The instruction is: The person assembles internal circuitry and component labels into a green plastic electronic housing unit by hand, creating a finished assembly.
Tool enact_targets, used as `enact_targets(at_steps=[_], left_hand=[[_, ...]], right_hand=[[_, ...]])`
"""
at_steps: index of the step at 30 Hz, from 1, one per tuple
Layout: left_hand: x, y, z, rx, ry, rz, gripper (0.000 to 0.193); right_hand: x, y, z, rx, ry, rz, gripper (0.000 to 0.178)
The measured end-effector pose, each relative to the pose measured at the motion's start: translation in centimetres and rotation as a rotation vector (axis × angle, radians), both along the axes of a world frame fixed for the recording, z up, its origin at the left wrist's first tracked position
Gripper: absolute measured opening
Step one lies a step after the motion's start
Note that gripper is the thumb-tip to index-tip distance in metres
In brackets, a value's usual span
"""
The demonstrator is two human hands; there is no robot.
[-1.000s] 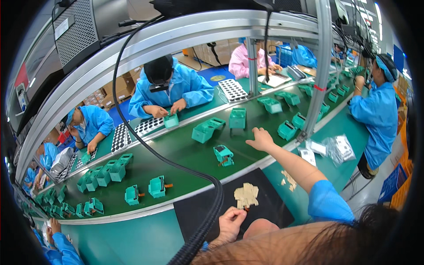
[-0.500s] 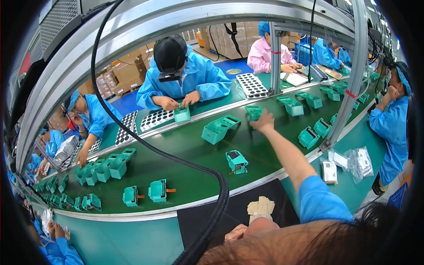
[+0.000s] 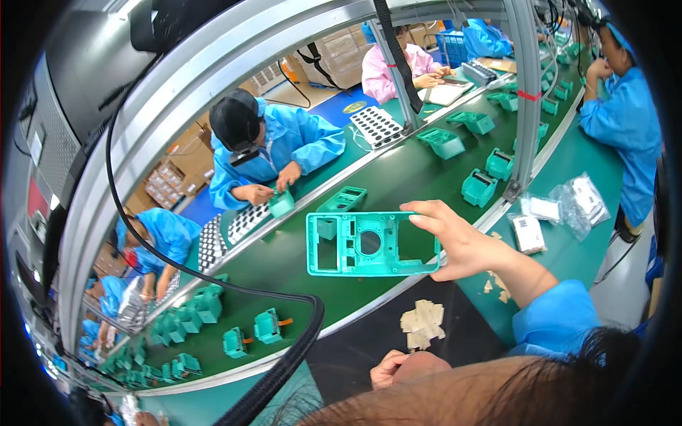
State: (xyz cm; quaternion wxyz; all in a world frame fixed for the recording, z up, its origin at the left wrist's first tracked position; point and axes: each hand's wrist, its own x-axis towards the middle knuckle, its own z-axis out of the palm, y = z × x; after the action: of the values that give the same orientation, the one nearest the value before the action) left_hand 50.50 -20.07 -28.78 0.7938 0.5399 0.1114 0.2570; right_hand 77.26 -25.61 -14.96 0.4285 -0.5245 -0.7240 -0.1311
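Note:
My right hand (image 3: 465, 245) grips one end of a green plastic housing (image 3: 346, 266) between thumb and fingers. The housing is lifted above the near edge of the conveyor, its hollow, ribbed inside facing me, with a round hole in the middle and larger openings at both ends. My left hand (image 3: 388, 369) is low over the black mat (image 3: 355, 355), its fingers curled. Whatever it may hold is hidden. Just beyond it lies a pile of small beige strips (image 3: 423, 324).
Several green housings (image 3: 440, 142) stand along the green conveyor belt (image 3: 383, 177). A metal post (image 3: 524, 106) and a hanging black cable (image 3: 284, 290) cross the view. Bagged parts (image 3: 529, 233) lie at right. Across the belt, a co-worker in blue (image 3: 284, 138) handles another housing.
My right hand has come back from the far part of the belt, bringing a green housing nearer. My left hand stays low and curled. The whole view has tilted.

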Motion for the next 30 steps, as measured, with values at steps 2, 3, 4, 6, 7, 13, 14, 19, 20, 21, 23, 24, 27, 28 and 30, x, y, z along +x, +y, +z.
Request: enact_targets(at_steps=[2,3,4,6,7,13,14,19,20,21,23,24,27,28,30], left_hand=[[0.3,-0.3,0.5,0.085,0.118,0.084,0.004],[-0.2,0.4,-2.9,0.082,0.045,0.131,0.004],[-0.4,0.8,-4.8,0.072,-0.026,0.166,0.005],[-0.6,0.3,-4.2,-0.005,-0.034,0.197,0.009],[-0.3,0.0,-2.7,0.063,-0.031,0.19,0.01],[0.1,-0.2,-0.3,-0.043,-0.012,0.161,0.012],[0.1,0.0,-0.4,0.002,-0.01,0.149,0.013],[0.3,-0.1,-0.1,-0.031,-0.022,0.146,0.013],[0.3,0.1,-0.3,-0.023,0.005,0.153,0.013],[0.2,0.1,-0.3,-0.024,0.009,0.153,0.013],[0.0,0.0,-0.3,-0.025,0.016,0.156,0.013],[0.0,-0.1,-0.4,-0.025,0.019,0.158,0.013],[0.0,-0.1,-0.4,-0.062,-0.008,0.146,0.014],[0.0,-0.1,-0.4,-0.056,-0.004,0.136,0.014],[0.2,-0.3,0.0,-0.05,-0.007,0.116,0.014]], right_hand=[[0.5,0.0,-0.7,0.028,0.047,0.03,0.091],[0.6,-0.1,-0.7,0.01,0.077,0.044,0.092],[1.0,-0.2,-0.9,-0.018,0.11,0.046,0.093],[1.0,-0.4,-1.4,-0.008,0.122,0.077,0.097],[1.0,-0.1,-1.5,0.005,0.106,0.09,0.098],[1.0,0.8,-1.5,0.052,0.083,0.152,0.1],[1.0,1.0,-1.4,0.056,0.096,0.197,0.1],[1.3,1.4,-1.6,0.058,0.137,0.344,0.1],[1.4,1.5,-1.7,0.055,0.141,0.343,0.1],[1.3,1.4,-1.6,0.063,0.133,0.342,0.1],[1.2,1.2,-1.4,0.076,0.127,0.346,0.101],[1.2,1.1,-1.3,0.071,0.101,0.322,0.101],[0.8,0.9,-2.2,0.018,0.278,0.335,0.098],[0.6,1.0,-2.6,-0.033,0.482,0.366,0.096],[0.7,1.1,-3.0,-0.232,1.056,0.635,0.094]])
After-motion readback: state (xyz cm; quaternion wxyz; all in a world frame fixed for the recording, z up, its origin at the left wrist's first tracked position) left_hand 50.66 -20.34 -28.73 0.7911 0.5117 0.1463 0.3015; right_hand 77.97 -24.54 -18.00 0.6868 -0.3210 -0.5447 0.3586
